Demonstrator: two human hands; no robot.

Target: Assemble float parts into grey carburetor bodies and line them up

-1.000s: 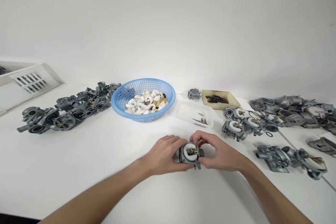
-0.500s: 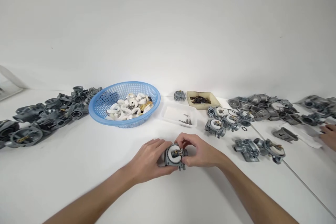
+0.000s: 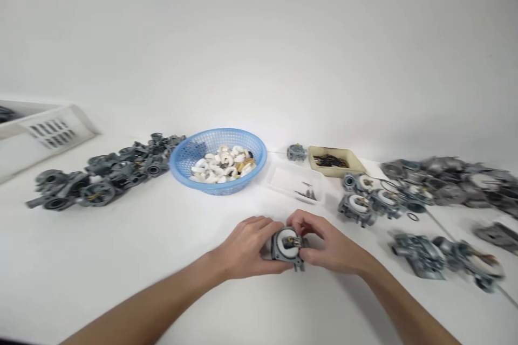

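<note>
A grey metal carburetor (image 3: 279,251) with a white ring-shaped float (image 3: 288,250) and brass parts in its open face is held just over the white table. My left hand (image 3: 251,248) wraps its left side, thumb along the near edge and fingers behind. At the right side, my right hand (image 3: 324,242) has curled fingers and thumb closed on the carburetor's edge, beside the float's hinge end. Whether a small part sits between those fingertips is hidden.
A blue basket (image 3: 178,170) holds white and yellowish floats. Behind my hands are a clear tray (image 3: 279,190) with small pins and a cream tray (image 3: 356,163) of black rings. Carburetors (image 3: 121,170) pile up left; others (image 3: 360,207) stand right, near grey metal bowls (image 3: 449,172). A white crate (image 3: 52,132) is far left.
The view has turned left, so everything appears shifted right and more of the white crate shows. Both hands keep their hold on the carburetor. Another person's hand at the right edge is out of view.
</note>
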